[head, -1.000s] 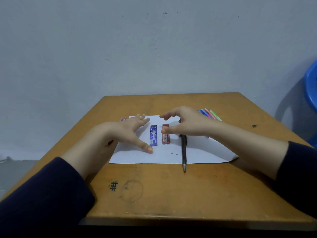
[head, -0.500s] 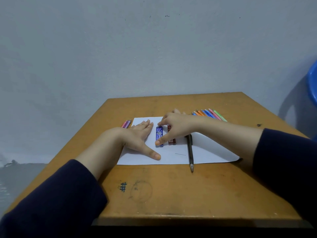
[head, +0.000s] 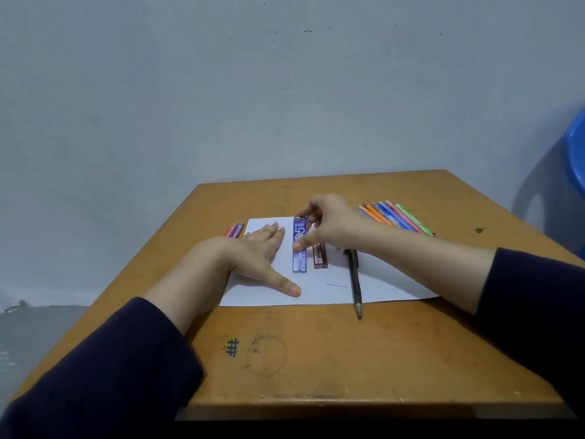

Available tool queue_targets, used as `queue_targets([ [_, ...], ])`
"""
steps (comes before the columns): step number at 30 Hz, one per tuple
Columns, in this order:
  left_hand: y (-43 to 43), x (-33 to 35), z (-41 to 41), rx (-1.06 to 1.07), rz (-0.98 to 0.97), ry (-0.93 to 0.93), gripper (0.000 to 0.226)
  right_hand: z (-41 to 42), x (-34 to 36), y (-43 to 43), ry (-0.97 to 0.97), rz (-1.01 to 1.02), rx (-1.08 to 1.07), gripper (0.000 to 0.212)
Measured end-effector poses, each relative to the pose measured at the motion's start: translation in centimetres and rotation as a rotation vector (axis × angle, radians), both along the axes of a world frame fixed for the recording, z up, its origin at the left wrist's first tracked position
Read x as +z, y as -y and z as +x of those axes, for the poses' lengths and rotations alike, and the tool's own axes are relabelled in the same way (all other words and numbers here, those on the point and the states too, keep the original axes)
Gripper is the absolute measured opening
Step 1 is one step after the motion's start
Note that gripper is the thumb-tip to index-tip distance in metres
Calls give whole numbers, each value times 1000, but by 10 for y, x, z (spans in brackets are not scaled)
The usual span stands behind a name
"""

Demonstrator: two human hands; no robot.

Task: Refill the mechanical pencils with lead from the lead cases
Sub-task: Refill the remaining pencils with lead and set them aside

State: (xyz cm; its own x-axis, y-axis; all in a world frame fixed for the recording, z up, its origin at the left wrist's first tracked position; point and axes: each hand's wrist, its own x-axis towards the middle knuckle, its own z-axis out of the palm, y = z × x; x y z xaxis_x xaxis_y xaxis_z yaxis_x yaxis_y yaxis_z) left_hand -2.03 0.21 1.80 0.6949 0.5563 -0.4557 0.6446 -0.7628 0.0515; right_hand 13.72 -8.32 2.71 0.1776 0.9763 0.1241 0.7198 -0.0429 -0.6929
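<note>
A blue lead case [head: 299, 248] lies lengthwise on a white sheet of paper [head: 380, 286]. My right hand [head: 329, 226] pinches the blue case, thumb on its middle and fingers at its far end. A dark red lead case [head: 319, 257] lies just right of it, partly under my right hand. My left hand [head: 262, 251] rests flat on the paper's left part, fingers straight. A black mechanical pencil [head: 354, 280] lies right of the cases, tip toward me. A thin loose lead [head: 336, 285] lies on the paper near the pencil.
Several coloured mechanical pencils [head: 395, 217] lie at the back right of the wooden desk [head: 316, 359]. Two pink and purple pencils [head: 235, 230] lie behind my left hand. A blue plastic chair [head: 574, 160] stands at the far right. A grey wall rises behind the desk.
My right hand moved left from the red case to the blue case and took hold of it. My left hand settled flat on the paper.
</note>
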Motion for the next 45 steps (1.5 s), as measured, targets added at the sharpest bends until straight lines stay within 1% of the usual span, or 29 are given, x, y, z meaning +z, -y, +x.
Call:
queue_targets([
  [3, 1, 1, 0, -3, -2, 6, 140, 3, 4, 5, -272, 56, -1, 30],
  [6, -1, 2, 0, 10, -36, 38, 139, 6, 9, 12, -483, 119, -24, 16],
  [7, -3, 1, 0, 8, -66, 89, 140, 8, 10, 14, -535, 150, -37, 13],
  [9, -6, -3, 1, 17, -140, 265, 144, 13, 12, 19, -604, 211, -65, 10],
  [12, 3, -3, 5, 80, -180, 526, 136, 20, 14, 28, -673, 273, -97, 10],
  [14, 14, -1, 9, 90, -165, 676, 126, 25, 14, 34, -744, 304, -113, 9],
  [17, 28, -1, 17, 83, -219, 875, 114, 30, 11, 44, -862, 333, -165, 8],
  [20, 39, -2, 25, 98, -195, 1052, 91, 33, 5, 52, -1024, 318, -192, 6],
  [23, 48, 0, 28, 55, -108, 1172, 71, 33, 2, 56, -1150, 278, -180, 6],
  [26, 51, -2, 29, -18, 38, 1248, 44, 31, 2, 59, -1300, 257, -149, 9],
  [28, 50, -3, 28, -58, 138, 1282, 34, 30, 1, 62, -1385, 229, -137, 12],
  [30, 47, -5, 28, -108, 224, 1314, 36, 28, 0, 64, -1410, 222, -136, 12],
  [33, 46, -5, 28, -162, 290, 1364, 38, 29, -1, 65, -1429, 247, -161, 19],
  [39, 44, -7, 29, -207, 383, 1354, 38, 30, -5, 65, -1481, 283, -187, 18],
  [41, 43, -8, 29, -188, 382, 1354, 38, 32, -6, 64, -1432, 301, -159, 22],
  [45, 42, -6, 29, -130, 329, 1381, 37, 36, -5, 62, -1198, 401, -59, 32],
])
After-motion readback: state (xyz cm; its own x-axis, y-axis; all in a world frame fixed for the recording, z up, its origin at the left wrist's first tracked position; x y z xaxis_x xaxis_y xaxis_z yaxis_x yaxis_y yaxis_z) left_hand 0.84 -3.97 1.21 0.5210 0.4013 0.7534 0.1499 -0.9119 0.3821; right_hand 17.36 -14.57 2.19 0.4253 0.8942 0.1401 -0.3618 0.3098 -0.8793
